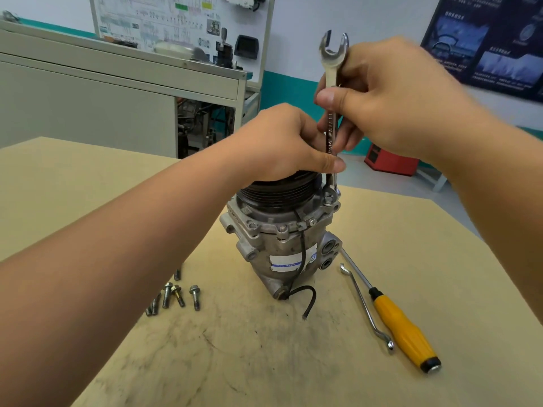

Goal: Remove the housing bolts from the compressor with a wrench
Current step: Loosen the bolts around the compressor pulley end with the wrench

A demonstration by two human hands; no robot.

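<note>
A grey metal compressor point(282, 248) stands upright on the tan table point(88, 177), its black ribbed pulley on top. A silver combination wrench point(331, 113) stands nearly vertical, its ring end down on a housing bolt point(328, 198) at the compressor's upper right flange, its open jaw up. My right hand point(396, 98) grips the wrench's upper shank. My left hand point(282, 145) rests over the pulley, and its thumb and fingers pinch the wrench's lower shank. Several loose bolts point(176, 295) lie on the table left of the compressor.
A yellow-handled screwdriver point(402, 321) and a thin bent metal bar point(364, 304) lie to the right of the compressor. A black cable point(305, 298) trails from its base. Grey cabinets, a wiring board and a red box stand beyond the table's far edge.
</note>
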